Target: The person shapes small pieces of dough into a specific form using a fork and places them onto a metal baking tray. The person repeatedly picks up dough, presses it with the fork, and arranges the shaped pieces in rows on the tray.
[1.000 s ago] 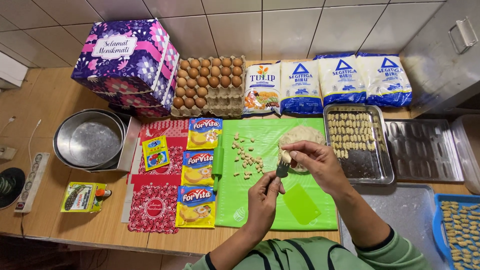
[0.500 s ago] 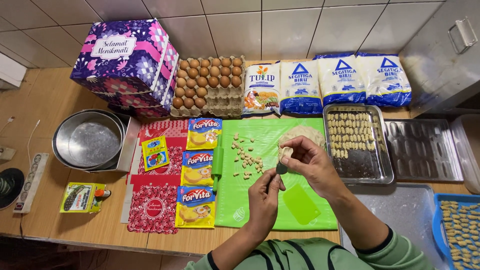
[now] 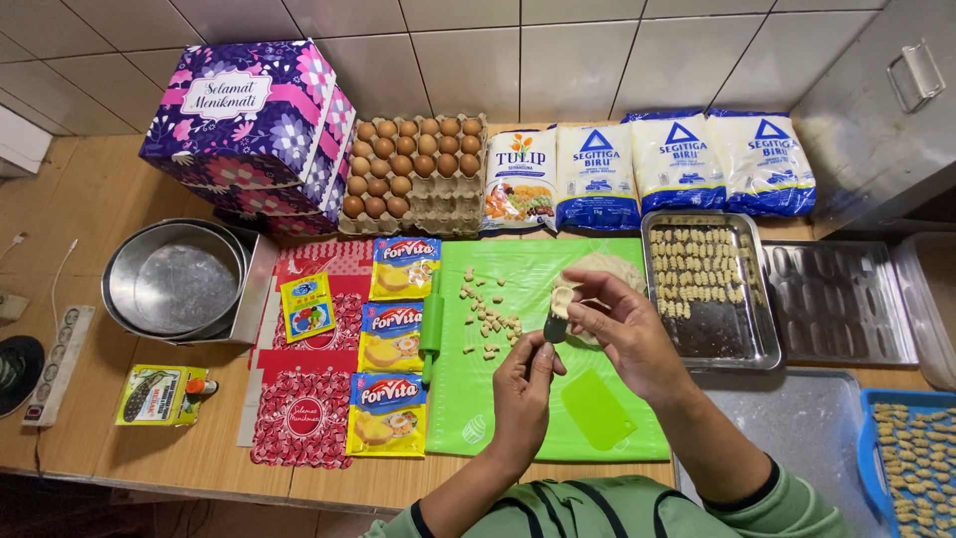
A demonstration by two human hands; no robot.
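Over a green mat (image 3: 508, 399), my left hand (image 3: 523, 384) grips a small dark tool, its tip pointing up at a pale piece of dough (image 3: 563, 296). My right hand (image 3: 622, 329) pinches that piece at its fingertips, just in front of a larger dough mound (image 3: 609, 267). Several small cut dough bits (image 3: 486, 317) lie scattered on the mat to the left. A green scraper (image 3: 597, 408) lies flat on the mat below my right hand. To the right, a metal tray (image 3: 732, 339) holds rows of shaped dough pieces.
Egg carton (image 3: 413, 174), flour bags (image 3: 677, 164), a sack of another kind and a purple patterned box (image 3: 249, 125) line the back wall. Three yellow packets (image 3: 393, 339), a steel bowl (image 3: 174, 279), a mould tray (image 3: 841, 304) and a blue crate (image 3: 911, 458) surround the mat.
Both hands have shifted slightly; the right hand now lifts the dough piece a little higher and the left hand's tool has come up beneath it.
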